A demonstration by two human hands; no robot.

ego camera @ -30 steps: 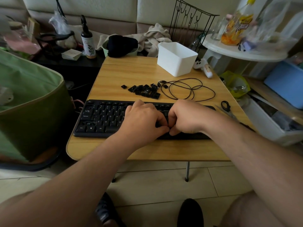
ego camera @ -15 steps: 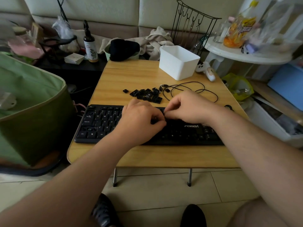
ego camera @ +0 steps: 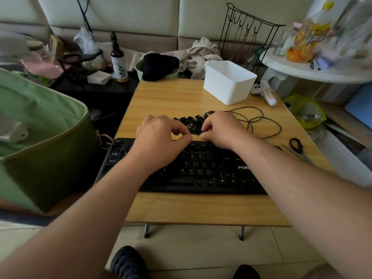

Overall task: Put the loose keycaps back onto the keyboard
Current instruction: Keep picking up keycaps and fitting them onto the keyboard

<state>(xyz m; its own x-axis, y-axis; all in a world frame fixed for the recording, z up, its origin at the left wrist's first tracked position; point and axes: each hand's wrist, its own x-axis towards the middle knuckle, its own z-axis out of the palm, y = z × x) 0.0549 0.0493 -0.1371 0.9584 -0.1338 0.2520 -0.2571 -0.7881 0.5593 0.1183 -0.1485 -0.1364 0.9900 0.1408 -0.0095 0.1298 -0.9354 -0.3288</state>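
Black keyboard (ego camera: 201,170): lies flat across the near half of the wooden folding table (ego camera: 181,97); some of its key sockets look bare, though the dim light makes it hard to say which.
Loose keycaps (ego camera: 190,122): a small black heap on the tabletop just beyond the keyboard's far edge, between the two hands.
Right hand (ego camera: 221,129): knuckles up at the right end of the heap, fingers curled down and thumb drawn in, its fingertips (ego camera: 203,131) touching the nearest keycaps; whether a cap is already pinched I cannot tell, since the fingers hide it.
Left hand (ego camera: 159,137): hovers over the keyboard's far-left rows, fingers curled with thumb tip meeting forefinger; what, if anything, sits in that pinch is not visible.
Black cable (ego camera: 259,121): loose loops on the table right of the heap, partly under the right hand.
White plastic bin (ego camera: 229,83): stands at the table's far right corner.
Scissors (ego camera: 298,147): on the table's right edge, beside the keyboard's end.
Green fabric bag (ego camera: 40,133): on the floor to the left of the table.
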